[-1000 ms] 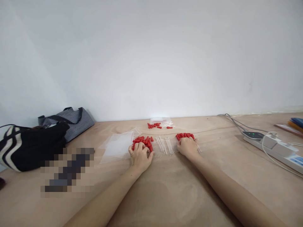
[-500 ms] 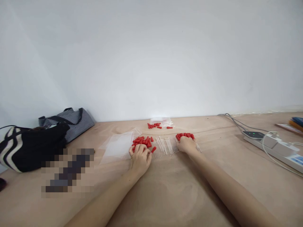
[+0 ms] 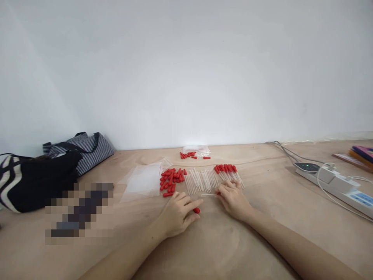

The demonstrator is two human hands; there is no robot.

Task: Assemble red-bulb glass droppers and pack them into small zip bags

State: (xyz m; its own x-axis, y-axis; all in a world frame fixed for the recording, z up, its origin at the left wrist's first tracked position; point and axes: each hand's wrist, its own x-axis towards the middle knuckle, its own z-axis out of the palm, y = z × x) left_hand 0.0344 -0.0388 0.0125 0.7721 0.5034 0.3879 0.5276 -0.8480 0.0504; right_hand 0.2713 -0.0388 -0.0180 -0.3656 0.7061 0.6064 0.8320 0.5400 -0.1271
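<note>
My left hand (image 3: 182, 214) holds a red rubber bulb (image 3: 196, 210) between thumb and fingers, low over the wooden table. To its right, my right hand (image 3: 233, 198) pinches a thin clear tube (image 3: 208, 195) that points left toward the bulb; the two are apart. Behind my hands lies a row of clear tubes (image 3: 201, 181). Several tubes with red bulbs on their far ends (image 3: 225, 168) lie just beyond my right hand. A pile of loose red bulbs (image 3: 171, 179) sits beyond my left hand, beside flat clear plastic bags (image 3: 142, 181).
More red bulbs (image 3: 188, 154) and a small clear bag (image 3: 196, 149) lie near the wall. A black bag (image 3: 43, 179) and a striped bag (image 3: 94, 151) stand at left, with a pixelated patch before them. At right are a power strip (image 3: 346, 190), cables and stacked coloured items (image 3: 363, 155).
My left hand has left the pile and moved right and nearer with a bulb. My right hand has drawn back from the capped tubes and now holds a bare tube. The view shifted slightly.
</note>
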